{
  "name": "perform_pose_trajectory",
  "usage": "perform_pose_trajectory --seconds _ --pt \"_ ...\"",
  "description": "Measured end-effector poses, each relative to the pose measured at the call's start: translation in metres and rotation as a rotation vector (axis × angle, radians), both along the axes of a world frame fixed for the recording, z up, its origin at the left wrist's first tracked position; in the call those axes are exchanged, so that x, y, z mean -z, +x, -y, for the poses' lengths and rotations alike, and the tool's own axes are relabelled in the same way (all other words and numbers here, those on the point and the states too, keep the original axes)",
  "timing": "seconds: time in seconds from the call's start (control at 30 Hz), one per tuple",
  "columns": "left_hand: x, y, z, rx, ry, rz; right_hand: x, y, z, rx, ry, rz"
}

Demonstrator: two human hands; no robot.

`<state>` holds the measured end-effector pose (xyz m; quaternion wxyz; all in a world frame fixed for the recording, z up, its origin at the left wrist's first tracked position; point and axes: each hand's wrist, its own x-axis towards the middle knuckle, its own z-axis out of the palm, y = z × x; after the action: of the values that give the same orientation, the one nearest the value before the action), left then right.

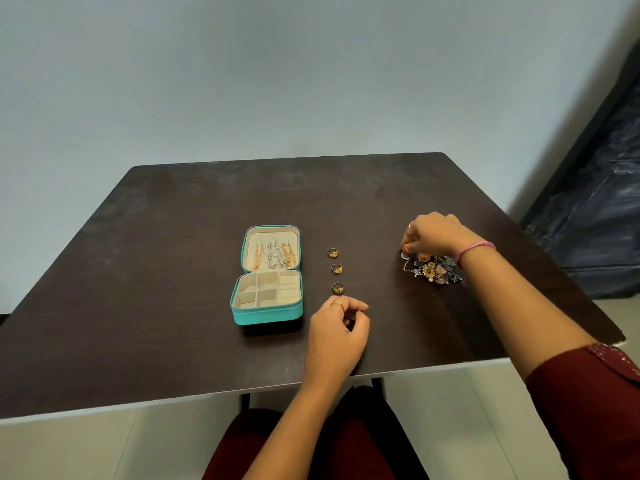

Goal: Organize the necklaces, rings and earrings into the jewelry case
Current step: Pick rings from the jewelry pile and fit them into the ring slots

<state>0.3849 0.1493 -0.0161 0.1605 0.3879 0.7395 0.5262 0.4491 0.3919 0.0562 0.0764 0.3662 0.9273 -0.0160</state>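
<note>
A teal jewelry case (266,315) lies open on the dark table (138,289). Necklaces (275,255) hang inside its lid, and its cream compartments look empty. Right of the case, three gold rings stand in a column: far (332,252), middle (336,268), near (338,287). A heap of earrings (433,268) lies at the right. My right hand (434,233) pinches a round earring (406,254) at the heap's left edge. My left hand (337,336) rests on the table just below the near ring, fingers loosely curled; whether it holds anything I cannot tell.
The table's near edge (207,398) runs just in front of my lap, and its right edge (561,258) lies close to the earring heap. A dark covered object (595,202) leans against the wall at the right.
</note>
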Motion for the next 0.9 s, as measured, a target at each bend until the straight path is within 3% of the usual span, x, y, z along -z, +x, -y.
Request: perform_pose_trajectory --seconds 0.2,0.47,0.6,0.77,0.9 --pt "0.0 0.0 0.0 0.0 0.005 -0.001 0.003 0.002 -0.003 -0.043 0.026 -0.031" --pt "-0.001 0.0 0.001 0.007 0.013 -0.019 0.0 0.029 -0.003 0.021 -0.121 -0.486" --pt "-0.001 0.0 0.001 0.023 0.006 -0.04 -0.006 0.031 0.024 -0.005 -0.462 -0.726" --pt "-0.001 0.004 0.005 -0.001 0.031 -0.075 0.004 0.022 0.069 -0.127 -0.625 -0.66" --pt "0.001 0.003 0.019 0.017 -0.001 -0.095 0.019 0.017 0.092 -0.113 -0.768 -0.722"
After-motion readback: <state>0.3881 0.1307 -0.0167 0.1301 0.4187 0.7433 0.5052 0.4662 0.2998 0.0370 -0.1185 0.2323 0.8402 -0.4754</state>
